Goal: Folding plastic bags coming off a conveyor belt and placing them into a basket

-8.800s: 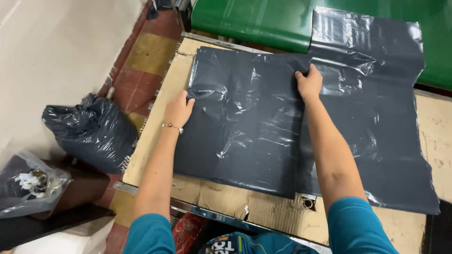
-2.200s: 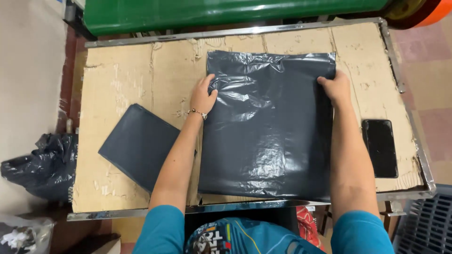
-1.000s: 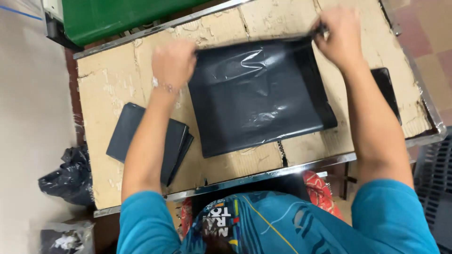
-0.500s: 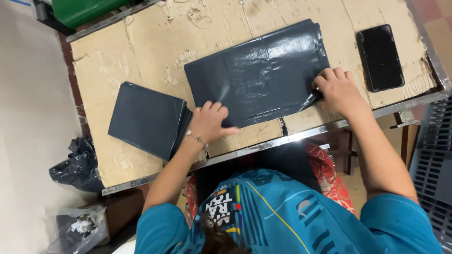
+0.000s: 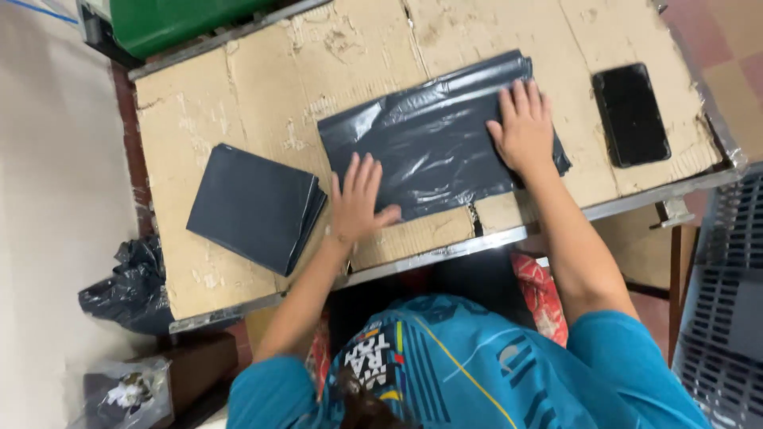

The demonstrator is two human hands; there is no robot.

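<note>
My left hand (image 5: 358, 202) and right hand (image 5: 524, 127) lay flat, fingers spread, gripping nothing, pressing the half-folded grey plastic bag (image 5: 429, 151) on the cardboard-topped desk (image 5: 238, 103); stack of folded bags (image 5: 254, 206) lay done, this one unfinished.

From where I watch, the light is bright and even, coming from above — shadows under the hands are small and soft. The dark plastic bag (image 5: 433, 155) shines with pale streaks of glare, and the black phone (image 5: 631, 114) is a bit glossy too. The picture is a little blurry all over — the left hand (image 5: 358, 202) looks smeared, and the edges look soft.
</note>
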